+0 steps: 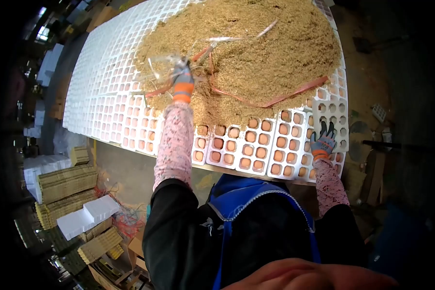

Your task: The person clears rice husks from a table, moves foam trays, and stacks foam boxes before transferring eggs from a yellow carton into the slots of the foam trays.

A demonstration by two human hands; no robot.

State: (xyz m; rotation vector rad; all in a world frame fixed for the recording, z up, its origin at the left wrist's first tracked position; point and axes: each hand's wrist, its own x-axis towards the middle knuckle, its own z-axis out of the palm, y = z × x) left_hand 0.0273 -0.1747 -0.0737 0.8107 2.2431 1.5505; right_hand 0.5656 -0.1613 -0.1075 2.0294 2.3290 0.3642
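Note:
My left hand (182,79), in a grey and orange glove, is closed over the left part of a heap of brown loose husk-like material (270,53). Pale, translucent plastic strips, blurred by motion, stick out around its fingers. Red strapping (295,89) trails across the heap to the right. My right hand (324,140), gloved alike, lies with fingers spread on a white foam lid with holes (340,128) at the right edge. Beneath the heap, white foam trays (270,152) hold round, brownish egg-like items in their cells.
More white foam trays (96,77) cover the table's left side. On the floor at left stand stacks of yellowish trays (65,183) and white foam sheets (89,216), near a tangle of red strapping (128,220). A dark bar (384,145) juts in at right.

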